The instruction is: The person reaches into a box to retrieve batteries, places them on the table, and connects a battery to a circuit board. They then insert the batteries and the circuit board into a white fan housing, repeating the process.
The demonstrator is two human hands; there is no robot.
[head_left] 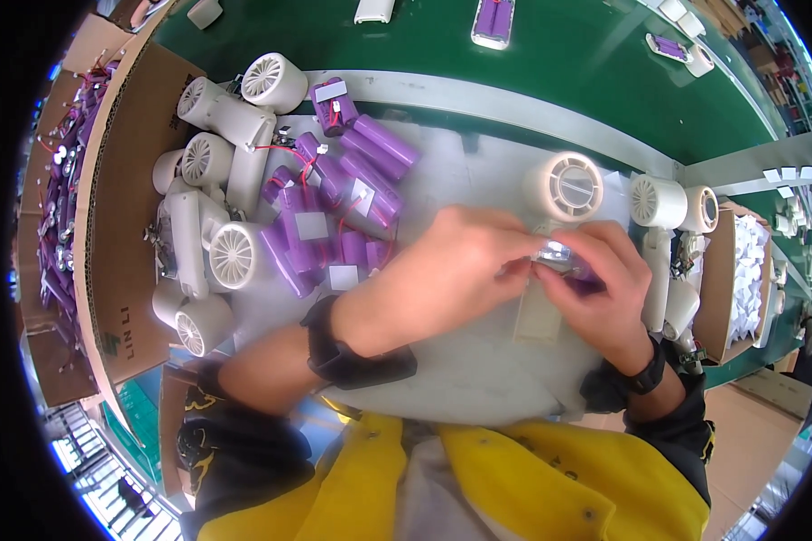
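Note:
A white handheld fan (566, 187) lies in front of me with its round grille head pointing away. Its pale open handle shell (537, 316) runs back under my hands. My left hand (460, 270) reaches over from the left, its fingertips closed in a pinch at the handle's upper end; what they grip is hidden. My right hand (609, 284) curls in from the right, thumb and fingers closed around a purple battery pack (588, 285), only partly visible. Between the fingertips of both hands shows a small shiny clear piece (555, 252), too blurred to name.
Loose purple battery packs (311, 225) with red wires and white fan bodies (235, 255) are heaped at left. Beside them stands a cardboard box (135, 207). More fan bodies (659, 201) and a box of white slips (747, 270) are at right. A metal rail (514, 110) crosses behind.

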